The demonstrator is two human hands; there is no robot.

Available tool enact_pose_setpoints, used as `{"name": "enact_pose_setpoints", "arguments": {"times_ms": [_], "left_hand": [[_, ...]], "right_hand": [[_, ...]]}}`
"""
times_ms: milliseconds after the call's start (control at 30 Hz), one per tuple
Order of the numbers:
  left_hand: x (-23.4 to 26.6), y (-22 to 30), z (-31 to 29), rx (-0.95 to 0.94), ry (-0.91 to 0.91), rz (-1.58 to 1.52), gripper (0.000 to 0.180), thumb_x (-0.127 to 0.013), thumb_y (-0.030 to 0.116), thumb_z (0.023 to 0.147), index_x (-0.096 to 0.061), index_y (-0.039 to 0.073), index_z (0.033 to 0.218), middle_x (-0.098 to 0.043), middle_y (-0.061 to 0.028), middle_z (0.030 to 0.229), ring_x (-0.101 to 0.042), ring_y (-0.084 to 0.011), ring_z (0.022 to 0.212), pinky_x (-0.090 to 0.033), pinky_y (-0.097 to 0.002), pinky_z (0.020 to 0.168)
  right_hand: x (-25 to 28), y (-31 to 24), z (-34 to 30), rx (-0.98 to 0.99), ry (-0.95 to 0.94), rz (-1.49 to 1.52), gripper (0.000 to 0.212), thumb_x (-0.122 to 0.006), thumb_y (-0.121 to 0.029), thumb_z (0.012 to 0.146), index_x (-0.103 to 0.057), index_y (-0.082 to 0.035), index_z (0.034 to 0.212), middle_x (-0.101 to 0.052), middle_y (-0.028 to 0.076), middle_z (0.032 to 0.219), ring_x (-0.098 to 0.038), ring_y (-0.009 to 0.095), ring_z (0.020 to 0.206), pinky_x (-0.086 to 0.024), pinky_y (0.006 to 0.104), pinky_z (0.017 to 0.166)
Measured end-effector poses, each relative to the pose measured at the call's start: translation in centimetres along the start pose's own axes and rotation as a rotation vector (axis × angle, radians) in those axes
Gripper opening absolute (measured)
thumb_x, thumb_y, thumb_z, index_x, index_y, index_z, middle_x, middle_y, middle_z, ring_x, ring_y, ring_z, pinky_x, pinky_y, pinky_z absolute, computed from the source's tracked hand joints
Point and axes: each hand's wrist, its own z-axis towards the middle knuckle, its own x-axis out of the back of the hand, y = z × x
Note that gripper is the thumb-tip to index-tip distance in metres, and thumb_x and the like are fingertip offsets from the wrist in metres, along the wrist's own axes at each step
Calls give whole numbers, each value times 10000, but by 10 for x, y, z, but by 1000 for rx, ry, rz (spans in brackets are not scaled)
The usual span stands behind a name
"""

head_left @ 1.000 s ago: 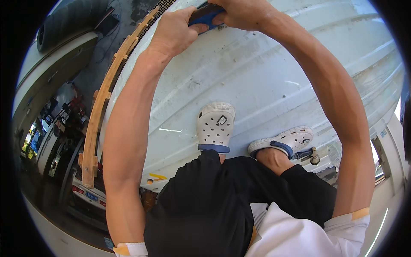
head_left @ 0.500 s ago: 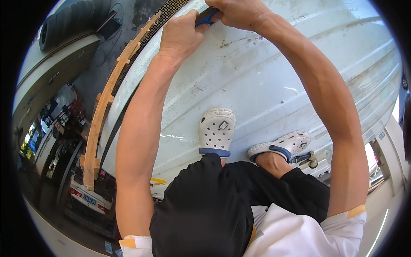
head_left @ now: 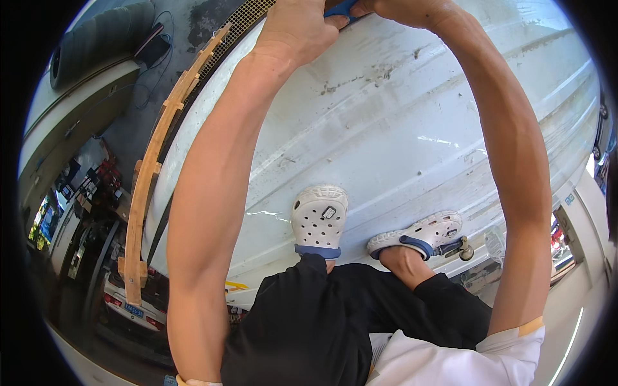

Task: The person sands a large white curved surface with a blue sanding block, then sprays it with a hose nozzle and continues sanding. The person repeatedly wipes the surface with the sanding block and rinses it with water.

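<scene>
Both my arms reach up to the top edge of the view. My left hand (head_left: pixel 297 31) is closed around one end of a blue object (head_left: pixel 342 8), its thumb pressed along it. My right hand (head_left: pixel 412 11) grips the other end, with its fingers partly cut off by the view's edge. Only a short blue stretch shows between the hands, so its kind is unclear. Below them lies a pale, ribbed, smudged panel (head_left: pixel 380 103), with dark dirt flecks near the hands. I cannot tell whether the blue object touches it.
My feet, in white clogs (head_left: pixel 320 219) with blue straps, stand on the panel. A wooden rail (head_left: pixel 149 174) runs along its left edge, beside a dark mesh (head_left: pixel 248 20). Beyond the rail is a drop to a lower floor with a white car (head_left: pixel 132 307). A brass-coloured fitting (head_left: pixel 466 249) is by my right foot.
Both hands have moved up and to the right, keeping hold of the blue object, which is now more cut off at the top. The view has shifted, and my feet appear lower.
</scene>
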Motion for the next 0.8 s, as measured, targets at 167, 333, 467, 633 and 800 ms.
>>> {"name": "enact_pose_setpoints", "arguments": {"times_ms": [167,333,467,633,800], "left_hand": [[17,9,1,74,-15,-211,221,-669,253,924,-723,39,927,-726,-225,796,-751,-403,780,-589,-492,690],[26,17,-8,8,13,-183,200,-684,243,914,-735,54,958,-741,-194,812,-751,-395,818,-592,-475,731],[19,36,-19,143,67,-371,200,-718,241,929,-750,60,1007,-764,-168,866,-759,-330,814,-588,-428,748],[15,35,-27,286,7,-401,264,-837,254,890,-764,31,1012,-762,-184,833,-756,-338,761,-591,-385,733],[-6,70,-46,214,-25,-344,274,-843,229,886,-763,51,1079,-783,-156,880,-755,-324,775,-586,-384,738]], "right_hand": [[11,-3,6,-103,-45,108,110,-691,-123,850,-696,-13,854,-688,196,911,-704,397,920,-557,482,828],[10,-9,-16,-94,-11,166,88,-696,-109,834,-688,-33,878,-671,177,908,-695,398,907,-561,464,811],[3,-11,-25,-115,-5,196,98,-700,-129,846,-697,-47,900,-664,165,904,-690,393,917,-560,459,829],[8,-18,-22,20,-80,220,156,-723,-197,868,-747,-82,971,-733,134,970,-705,362,979,-563,457,855],[2,-26,-73,-88,-50,380,253,-758,-237,872,-777,-98,1083,-770,126,1106,-714,331,1070,-563,449,910]]}}
